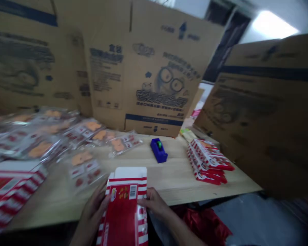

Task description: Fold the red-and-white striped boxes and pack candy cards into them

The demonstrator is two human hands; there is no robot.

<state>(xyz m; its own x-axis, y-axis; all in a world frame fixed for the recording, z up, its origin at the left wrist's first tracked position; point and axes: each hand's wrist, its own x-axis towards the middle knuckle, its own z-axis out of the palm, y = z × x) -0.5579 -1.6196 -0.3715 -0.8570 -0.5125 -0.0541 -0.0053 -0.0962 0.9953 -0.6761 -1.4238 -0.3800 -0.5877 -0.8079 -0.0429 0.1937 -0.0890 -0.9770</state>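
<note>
Between my two hands is a red carton [123, 212] with red-and-white striped sides, a barcode near its top and a white flap raised at the far end. My left hand [94, 208] is closed on its left edge. On the opposite side my right hand [155, 202] grips the striped edge, thumb over the front. The carton is tilted at the table's front edge, and its lower end runs out of view. Just beyond it lies a clear plastic packet [84, 169] with an orange piece and printed cards inside.
A blue tape dispenser [159, 150] stands mid-table. Red striped boxes [207, 160] are stacked at the right. Several clear packets [48, 133] are heaped at the left, behind more striped cartons [10, 191]. Large cardboard boxes [154, 68] wall off the back.
</note>
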